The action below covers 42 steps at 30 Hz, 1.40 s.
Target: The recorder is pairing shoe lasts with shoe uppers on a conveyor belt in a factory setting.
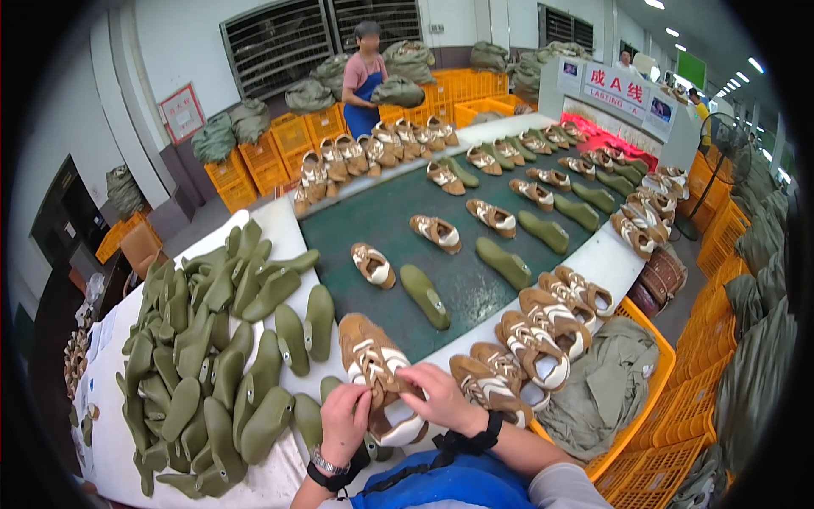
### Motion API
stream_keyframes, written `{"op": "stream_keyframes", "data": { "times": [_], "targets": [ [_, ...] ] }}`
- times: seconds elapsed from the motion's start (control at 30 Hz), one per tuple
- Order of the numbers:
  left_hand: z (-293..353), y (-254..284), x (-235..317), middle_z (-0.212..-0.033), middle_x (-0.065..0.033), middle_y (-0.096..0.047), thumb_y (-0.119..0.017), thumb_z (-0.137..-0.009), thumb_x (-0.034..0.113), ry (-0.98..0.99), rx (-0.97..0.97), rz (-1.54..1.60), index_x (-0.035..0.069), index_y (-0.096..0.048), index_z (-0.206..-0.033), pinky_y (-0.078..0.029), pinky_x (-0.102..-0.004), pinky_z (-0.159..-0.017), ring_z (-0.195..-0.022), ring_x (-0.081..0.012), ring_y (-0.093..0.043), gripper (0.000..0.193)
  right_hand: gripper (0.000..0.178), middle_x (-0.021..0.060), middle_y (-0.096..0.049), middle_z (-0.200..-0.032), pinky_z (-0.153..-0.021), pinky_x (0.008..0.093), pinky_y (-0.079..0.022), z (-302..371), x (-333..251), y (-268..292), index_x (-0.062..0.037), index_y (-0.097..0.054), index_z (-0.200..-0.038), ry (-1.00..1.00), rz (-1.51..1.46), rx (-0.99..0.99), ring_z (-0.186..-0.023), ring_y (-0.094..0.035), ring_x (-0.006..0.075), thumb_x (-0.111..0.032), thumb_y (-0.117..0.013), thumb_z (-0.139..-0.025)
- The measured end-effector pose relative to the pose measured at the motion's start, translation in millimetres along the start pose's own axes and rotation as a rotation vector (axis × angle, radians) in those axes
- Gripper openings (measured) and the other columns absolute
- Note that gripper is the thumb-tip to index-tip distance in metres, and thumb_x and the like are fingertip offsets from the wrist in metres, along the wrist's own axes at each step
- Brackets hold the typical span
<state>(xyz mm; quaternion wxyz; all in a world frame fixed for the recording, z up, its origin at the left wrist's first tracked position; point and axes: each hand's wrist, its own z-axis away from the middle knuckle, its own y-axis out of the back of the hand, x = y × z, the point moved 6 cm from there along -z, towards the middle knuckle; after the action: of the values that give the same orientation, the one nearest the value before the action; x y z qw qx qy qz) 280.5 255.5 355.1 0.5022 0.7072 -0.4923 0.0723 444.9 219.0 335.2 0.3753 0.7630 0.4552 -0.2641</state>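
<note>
A brown sneaker with white stripes is right in front of me at the table's near edge, its toe pointing away. My left hand is closed in a pinch on the left side of its opening. From the other side, my right hand pinches it around the tongue and lacing; the fingertips partly hide what they grip. Left of the sneaker lies a large pile of green shoe lasts. To the right, several similar brown sneakers stand in a row on the white ledge.
A green conveyor belt carries sneakers and lasts in rows. At my right stands an orange crate lined with grey-green cloth. Stacked orange crates and a standing fan are farther right. Across the belt, a person in a blue apron holds a bundle.
</note>
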Motion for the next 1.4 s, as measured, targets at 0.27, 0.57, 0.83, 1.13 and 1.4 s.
{"op": "stream_keyframes", "data": {
  "times": [0.27, 0.57, 0.83, 1.13, 1.4],
  "targets": [
    [11, -13, 6, -0.094, -0.0133, -0.055, -0.074, -0.066, 0.016, -0.061, -0.126, -0.109, 0.004, -0.057, -0.102, -0.047, -0.0376, -0.072, -0.086, -0.0311, -0.056, 0.042, 0.033, 0.0125, -0.057, -0.091, -0.072, 0.0358, -0.048, 7, 1, -5, -0.0047, -0.057, -0.105, 0.021, 0.034, -0.041, -0.083, -0.057, 0.0307, -0.006, -0.064, -0.073],
    [10, -25, 3, -0.11, -0.0136, -0.052, -0.075, -0.063, 0.016, -0.099, -0.16, -0.225, 0.005, -0.053, -0.109, -0.046, -0.0383, -0.082, -0.097, -0.0326, -0.054, 0.052, 0.033, 0.0122, -0.057, -0.091, -0.072, 0.0362, -0.048, 7, 8, -9, -0.0042, -0.057, -0.106, 0.002, 0.001, -0.066, -0.082, -0.058, 0.0301, -0.007, -0.064, -0.074],
    [14, -11, 4, -0.11, -0.0202, -0.056, -0.063, -0.079, 0.013, -0.049, -0.143, -0.114, 0.005, -0.057, -0.111, -0.046, -0.0412, -0.083, -0.098, -0.0375, -0.055, 0.033, 0.033, 0.0087, -0.056, -0.087, -0.066, 0.0312, -0.047, 10, 11, -17, -0.0032, -0.057, -0.107, 0.026, -0.093, -0.056, -0.072, -0.056, 0.0227, -0.007, -0.065, -0.075],
    [15, -12, 21, -0.104, -0.0198, -0.06, -0.061, -0.082, 0.012, -0.082, -0.152, -0.117, 0.002, -0.058, -0.111, -0.047, -0.0396, -0.082, -0.093, -0.0366, -0.058, 0.03, 0.03, 0.0133, -0.054, -0.091, -0.074, 0.038, -0.046, 16, 18, -26, -0.0025, -0.055, -0.104, 0.07, -0.07, -0.033, -0.086, -0.055, 0.0317, -0.006, -0.059, -0.075],
    [9, -24, 23, -0.101, -0.0209, -0.06, -0.061, -0.084, 0.01, -0.064, -0.251, -0.094, -0.001, -0.058, -0.108, -0.047, -0.0394, -0.078, -0.089, -0.0345, -0.059, 0.027, 0.041, 0.0137, -0.053, -0.09, -0.073, 0.0417, -0.044, 19, 20, -20, -0.0059, -0.052, -0.108, 0.045, -0.065, -0.063, -0.086, -0.054, 0.0347, -0.008, -0.064, -0.069]
  ]
}}
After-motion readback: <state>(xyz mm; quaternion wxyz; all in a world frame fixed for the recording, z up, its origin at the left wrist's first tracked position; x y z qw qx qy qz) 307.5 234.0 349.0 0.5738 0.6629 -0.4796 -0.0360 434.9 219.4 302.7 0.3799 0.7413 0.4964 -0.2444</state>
